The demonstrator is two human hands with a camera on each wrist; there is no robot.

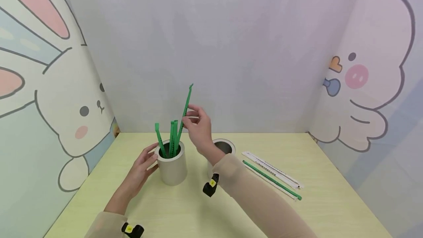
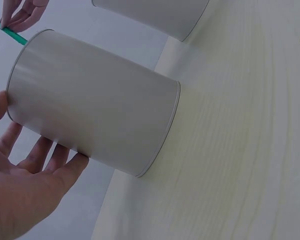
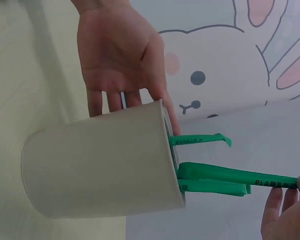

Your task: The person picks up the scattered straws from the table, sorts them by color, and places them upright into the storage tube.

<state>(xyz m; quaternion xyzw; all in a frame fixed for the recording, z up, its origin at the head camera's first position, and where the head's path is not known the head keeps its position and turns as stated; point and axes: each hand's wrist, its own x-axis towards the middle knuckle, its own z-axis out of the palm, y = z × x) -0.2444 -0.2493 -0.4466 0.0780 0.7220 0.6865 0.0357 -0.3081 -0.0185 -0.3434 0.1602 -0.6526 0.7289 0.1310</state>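
Note:
A grey cylindrical container (image 1: 172,172) stands on the table with several green wrapped straws (image 1: 171,139) upright in it. My left hand (image 1: 142,168) holds this container from the left, thumb at the rim and fingers against its side (image 2: 35,175). Above the opening, my right hand (image 1: 199,126) pinches one green wrapped straw (image 1: 187,102) between thumb and fingers. That straw leans right, its lower end down among the others. Dark print starting with "PLA" runs along its wrapper (image 3: 270,182) in the right wrist view.
A second grey container (image 1: 228,142) stands just right of the first, partly hidden behind my right forearm. Farther right on the pale wooden table (image 1: 330,179) lie several white wrapped straws (image 1: 267,168) and one green straw (image 1: 274,181). A cartoon-printed curtain (image 1: 231,65) closes off the back and sides.

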